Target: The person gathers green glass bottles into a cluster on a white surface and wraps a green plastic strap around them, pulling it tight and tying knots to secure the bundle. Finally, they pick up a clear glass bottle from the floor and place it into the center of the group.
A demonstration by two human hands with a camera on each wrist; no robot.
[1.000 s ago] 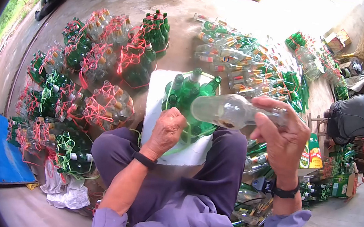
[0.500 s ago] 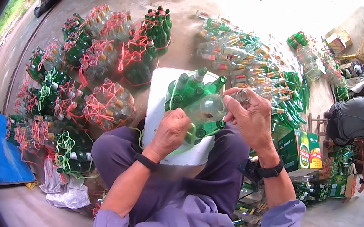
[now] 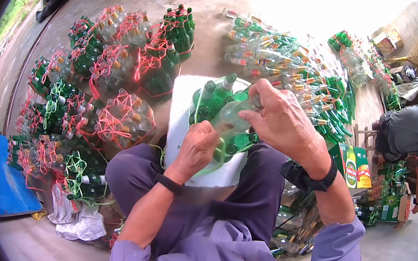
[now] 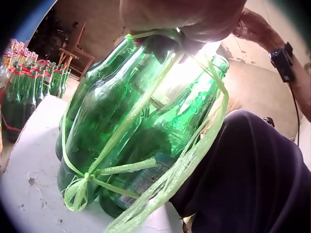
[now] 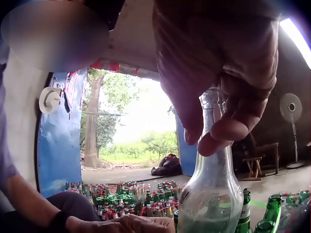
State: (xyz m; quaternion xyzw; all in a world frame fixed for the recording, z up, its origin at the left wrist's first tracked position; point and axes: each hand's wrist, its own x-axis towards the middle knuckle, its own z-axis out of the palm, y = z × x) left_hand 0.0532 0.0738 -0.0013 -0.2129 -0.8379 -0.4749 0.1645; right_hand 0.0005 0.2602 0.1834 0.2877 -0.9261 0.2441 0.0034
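A cluster of green bottles (image 3: 204,97) stands on a white block (image 3: 186,86) between the person's knees. Light green twine (image 4: 129,124) is knotted round the bottles, with loose strands hanging. The left hand (image 3: 197,147) is curled at the near side of the cluster, gripping the twine near the bottle necks. By its neck, the right hand (image 3: 285,123) holds a clear glass bottle (image 5: 211,201), fingers and thumb round it. The clear bottle's base is down among the green bottles, partly hidden behind the left hand.
Bundles of bottles tied with red string (image 3: 126,119) stand at the left. Many loose bottles (image 3: 276,60) lie on the floor ahead and to the right. A green beer carton (image 3: 350,167) is by the right knee. Another person (image 3: 406,133) bends over at the far right.
The right hand has brought the clear bottle from the right to the cluster, tipping it from nearly level to more upright, base down. The left hand has barely moved.
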